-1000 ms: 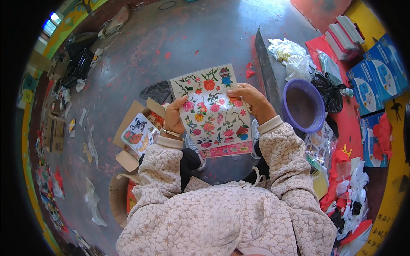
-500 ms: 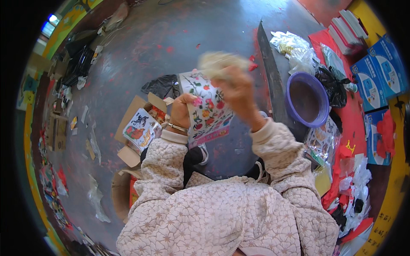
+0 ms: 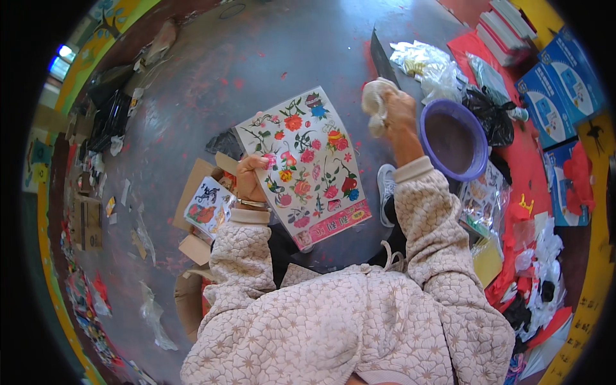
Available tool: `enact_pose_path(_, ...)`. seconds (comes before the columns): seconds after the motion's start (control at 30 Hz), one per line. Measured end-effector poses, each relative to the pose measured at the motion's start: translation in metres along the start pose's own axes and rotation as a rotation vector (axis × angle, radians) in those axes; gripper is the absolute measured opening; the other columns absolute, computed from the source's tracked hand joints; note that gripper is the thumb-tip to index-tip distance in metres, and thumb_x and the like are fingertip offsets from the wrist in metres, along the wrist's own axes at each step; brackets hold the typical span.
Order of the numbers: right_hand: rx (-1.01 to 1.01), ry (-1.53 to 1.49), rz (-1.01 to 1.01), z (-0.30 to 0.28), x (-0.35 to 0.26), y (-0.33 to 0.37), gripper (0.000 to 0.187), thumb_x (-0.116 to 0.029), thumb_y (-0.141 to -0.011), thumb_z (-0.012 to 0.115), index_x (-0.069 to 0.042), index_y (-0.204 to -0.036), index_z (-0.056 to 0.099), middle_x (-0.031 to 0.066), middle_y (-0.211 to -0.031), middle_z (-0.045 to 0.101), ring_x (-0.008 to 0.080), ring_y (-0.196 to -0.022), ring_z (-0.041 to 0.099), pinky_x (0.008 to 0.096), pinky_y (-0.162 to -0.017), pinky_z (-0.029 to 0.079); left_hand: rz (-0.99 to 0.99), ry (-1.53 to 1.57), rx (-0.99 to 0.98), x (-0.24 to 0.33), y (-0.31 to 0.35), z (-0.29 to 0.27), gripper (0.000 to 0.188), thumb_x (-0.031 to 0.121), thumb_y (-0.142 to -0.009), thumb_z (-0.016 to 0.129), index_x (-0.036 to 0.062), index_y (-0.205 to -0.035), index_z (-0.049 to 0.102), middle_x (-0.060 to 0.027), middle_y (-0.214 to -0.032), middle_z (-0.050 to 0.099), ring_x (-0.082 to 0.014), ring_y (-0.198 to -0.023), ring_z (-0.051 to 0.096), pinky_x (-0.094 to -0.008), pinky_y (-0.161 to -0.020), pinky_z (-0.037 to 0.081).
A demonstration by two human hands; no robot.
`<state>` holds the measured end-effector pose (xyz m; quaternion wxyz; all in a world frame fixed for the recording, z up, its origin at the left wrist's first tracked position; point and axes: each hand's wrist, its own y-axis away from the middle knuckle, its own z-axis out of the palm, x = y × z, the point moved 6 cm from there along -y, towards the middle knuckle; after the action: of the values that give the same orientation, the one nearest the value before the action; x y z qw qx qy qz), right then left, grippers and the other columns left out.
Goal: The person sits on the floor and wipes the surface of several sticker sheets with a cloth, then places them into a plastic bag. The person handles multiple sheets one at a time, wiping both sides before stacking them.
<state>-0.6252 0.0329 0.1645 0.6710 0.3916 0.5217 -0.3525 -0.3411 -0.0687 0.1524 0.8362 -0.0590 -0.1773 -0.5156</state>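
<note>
My left hand (image 3: 253,174) pinches the left edge of a white sticker sheet (image 3: 311,154) printed with colourful flowers and a pink strip along its bottom. The sheet lies nearly flat toward me, above my lap. To the right of it, my right hand (image 3: 399,119) grips a crumpled cream-coloured cloth (image 3: 377,102). That hand is raised just left of a purple basin (image 3: 452,140) with murky brownish liquid inside. Cloth and sheet are apart. Below my left hand, an open cardboard box (image 3: 194,247) has other printed sheets (image 3: 208,204) on it.
On the right lie a red sheet (image 3: 536,167), clear plastic bags (image 3: 427,64), a black bag (image 3: 491,115) and blue boxes (image 3: 561,80). A dark flat strip (image 3: 383,61) is beyond the basin. Cardboard boxes (image 3: 86,221) and scraps line the left wall.
My right hand with the cloth has moved right, away from the sheet, toward the basin. The sheet, curved and tilted before, is now spread flatter and faces me.
</note>
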Motion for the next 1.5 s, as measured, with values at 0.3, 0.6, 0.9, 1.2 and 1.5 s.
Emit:
enact_pose_path(0.3, -0.345, 0.696, -0.849, 0.068, -0.062, 0.111, 0.020, -0.021, -0.079, 0.056, -0.002, -0.087, 0.057, 0.0154, -0.075, 0.060, 0.0324, -0.069, 0.059, 0.0400, -0.064, 0.045, -0.090, 0.039, -0.064, -0.015, 0.002, 0.029, 0.051, 0.007, -0.069, 0.043, -0.0102, -0.117, 0.039, -0.0256, -0.110, 0.053, -0.0375, -0.094, 0.057, -0.0511, -0.086, 0.044)
enact_pose_path(0.6, -0.121, 0.313, -0.137, 0.002, -0.023, 0.015, 0.018, -0.019, -0.079, 0.058, -0.001, -0.082, 0.059, 0.0102, -0.066, 0.059, 0.0205, -0.061, 0.060, 0.0350, -0.054, 0.047, -0.020, 0.067, -0.184, 0.003, 0.006, 0.034, 0.055, 0.012, -0.072, 0.044, -0.0079, -0.123, 0.035, -0.0259, -0.115, 0.050, -0.0379, -0.100, 0.054, -0.0491, -0.089, 0.043)
enact_pose_path(0.9, -0.358, -0.257, 0.307, 0.018, -0.006, 0.033, 0.021, -0.015, -0.081, 0.057, 0.003, -0.092, 0.056, 0.0083, -0.079, 0.059, 0.0164, -0.071, 0.058, 0.0298, -0.060, 0.049, -0.002, 0.009, -0.122, 0.005, 0.006, 0.029, 0.062, 0.010, -0.067, 0.047, -0.0042, -0.126, 0.032, -0.0238, -0.120, 0.047, -0.0375, -0.105, 0.051, -0.0495, -0.090, 0.041)
enact_pose_path(1.2, -0.382, -0.215, -0.110, 0.064, -0.028, 0.096, 0.020, -0.007, -0.075, 0.061, 0.002, -0.093, 0.058, 0.0063, -0.078, 0.060, 0.0113, -0.068, 0.056, 0.0255, -0.059, 0.047, -0.032, 0.009, -0.140, -0.015, -0.003, 0.052, 0.060, 0.010, -0.067, 0.047, -0.0025, -0.125, 0.036, -0.0216, -0.119, 0.049, -0.0363, -0.103, 0.052, -0.0482, -0.090, 0.042)
enact_pose_path(1.5, -0.223, -0.253, 0.539, 0.046, 0.055, 0.055, 0.023, -0.014, -0.080, 0.059, 0.007, -0.092, 0.058, 0.0108, -0.083, 0.061, 0.0157, -0.068, 0.059, 0.0284, -0.059, 0.048, 0.155, 0.030, -0.114, -0.006, 0.007, 0.042, 0.054, 0.013, -0.070, 0.048, -0.0029, -0.121, 0.040, -0.0205, -0.117, 0.050, -0.0357, -0.103, 0.052, -0.0488, -0.090, 0.041)
